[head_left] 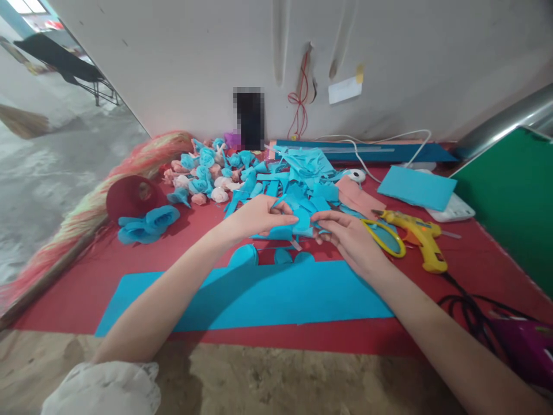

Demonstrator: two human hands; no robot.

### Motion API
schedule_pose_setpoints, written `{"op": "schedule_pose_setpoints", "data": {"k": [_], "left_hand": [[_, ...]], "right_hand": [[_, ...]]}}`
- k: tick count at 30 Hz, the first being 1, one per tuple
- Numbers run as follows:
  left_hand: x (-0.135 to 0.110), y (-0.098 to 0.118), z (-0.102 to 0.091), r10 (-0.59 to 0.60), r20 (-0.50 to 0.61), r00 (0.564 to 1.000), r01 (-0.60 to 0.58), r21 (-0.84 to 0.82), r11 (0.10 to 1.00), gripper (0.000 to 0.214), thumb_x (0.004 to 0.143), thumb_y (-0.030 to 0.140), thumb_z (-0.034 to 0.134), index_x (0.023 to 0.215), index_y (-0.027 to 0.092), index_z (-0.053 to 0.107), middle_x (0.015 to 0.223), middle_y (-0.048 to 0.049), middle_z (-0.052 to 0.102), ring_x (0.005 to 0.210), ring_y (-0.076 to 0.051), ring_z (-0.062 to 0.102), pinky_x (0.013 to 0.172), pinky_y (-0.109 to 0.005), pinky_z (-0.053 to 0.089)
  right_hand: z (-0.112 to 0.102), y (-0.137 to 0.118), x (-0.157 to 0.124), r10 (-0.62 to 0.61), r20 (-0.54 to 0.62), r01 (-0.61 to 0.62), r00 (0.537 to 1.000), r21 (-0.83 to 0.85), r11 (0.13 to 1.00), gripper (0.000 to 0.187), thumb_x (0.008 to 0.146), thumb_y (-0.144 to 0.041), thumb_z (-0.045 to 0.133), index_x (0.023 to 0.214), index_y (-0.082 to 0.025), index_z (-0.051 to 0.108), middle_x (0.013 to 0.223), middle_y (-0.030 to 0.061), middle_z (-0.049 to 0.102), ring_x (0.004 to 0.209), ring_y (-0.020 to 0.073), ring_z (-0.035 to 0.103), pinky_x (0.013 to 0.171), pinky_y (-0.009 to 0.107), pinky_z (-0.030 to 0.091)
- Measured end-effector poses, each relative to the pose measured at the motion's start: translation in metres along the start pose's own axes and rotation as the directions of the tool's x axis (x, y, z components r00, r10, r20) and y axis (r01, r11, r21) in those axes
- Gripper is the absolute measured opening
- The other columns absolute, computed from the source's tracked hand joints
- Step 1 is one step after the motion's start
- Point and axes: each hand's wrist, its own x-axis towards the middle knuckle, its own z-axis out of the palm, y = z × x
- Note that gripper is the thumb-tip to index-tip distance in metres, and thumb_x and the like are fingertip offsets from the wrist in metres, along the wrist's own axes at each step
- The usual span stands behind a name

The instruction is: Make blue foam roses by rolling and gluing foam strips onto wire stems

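Observation:
A small blue paper piece (303,219) is held up between my two hands, over the near side of a heap of paper scraps (305,167). My left hand (262,216) pinches its left edge between thumb and fingers. On its right edge, the fingertips of my right hand (348,233) are closed. Just below lie rounded blue paper petals (244,255), next to a long blue paper strip (259,302) that runs under my forearms. Yellow-handled scissors (401,248) rest beside my right hand, their blades hidden.
A yellow glue gun (417,233) with a black cord lies on the right of the red tabletop (78,300). Blue and pink paper roses (205,173) are piled back left, near a red roll (129,199) and larger blue flowers (149,225). A green board (514,202) stands right.

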Motion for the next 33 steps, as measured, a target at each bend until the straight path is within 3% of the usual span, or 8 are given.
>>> {"op": "schedule_pose_setpoints", "data": {"k": [9,15,20,27,33], "left_hand": [[0.005,-0.02,0.001,-0.017,0.044,0.999,0.018,-0.028,0.999,0.02,0.072,0.035,0.061,0.069,0.016,0.057,0.049,0.0071,0.039,0.041,-0.005,0.034,0.041,-0.02,0.03],[-0.001,-0.026,0.011,-0.028,0.074,0.997,0.033,-0.061,0.998,0.025,0.071,0.041,0.061,0.073,0.017,0.057,0.048,0.0084,0.035,0.04,-0.005,0.031,0.039,-0.019,0.029],[-0.005,-0.023,0.02,-0.037,0.075,0.996,0.039,-0.018,0.999,0.024,0.071,0.04,0.06,0.07,0.016,0.057,0.047,0.0085,0.032,0.043,-0.006,0.028,0.039,-0.018,0.028],[-0.015,-0.037,0.022,-0.004,0.035,0.999,-0.003,0.194,0.981,0.031,0.074,0.045,0.057,0.085,0.016,0.062,0.046,0.0079,0.03,0.044,-0.008,0.031,0.042,-0.02,0.023],[-0.04,-0.053,0.03,0.031,-0.018,0.999,-0.018,0.485,0.874,0.011,0.072,0.028,0.059,0.077,0.019,0.061,0.056,0.0003,0.052,0.053,-0.016,0.049,0.05,-0.025,0.028]], "right_hand": [[-0.016,-0.003,0.001,-0.013,-0.05,0.005,0.999,-0.158,0.987,0.026,0.089,-0.034,0.053,0.107,-0.015,0.057,0.103,0.0058,0.06,0.085,0.0168,0.06,0.072,0.036,0.052],[0.0,-0.011,0.0,-0.1,0.078,0.121,0.992,-0.37,0.921,0.02,0.088,-0.03,0.056,0.1,-0.016,0.06,0.104,0.0056,0.061,0.091,0.0179,0.06,0.079,0.039,0.05],[0.009,-0.009,0.005,-0.105,0.149,0.162,0.983,-0.458,0.874,0.022,0.088,-0.031,0.056,0.102,-0.015,0.059,0.104,0.0054,0.061,0.09,0.0183,0.06,0.078,0.039,0.051],[0.01,0.003,0.009,-0.098,0.235,0.207,0.967,-0.497,0.843,0.022,0.088,-0.032,0.054,0.103,-0.016,0.059,0.104,0.0054,0.061,0.088,0.0172,0.06,0.076,0.037,0.052],[0.019,0.014,0.006,-0.091,0.325,0.257,0.941,-0.514,0.819,0.022,0.089,-0.032,0.054,0.103,-0.016,0.059,0.103,0.0054,0.061,0.085,0.0163,0.061,0.073,0.036,0.052]]}}
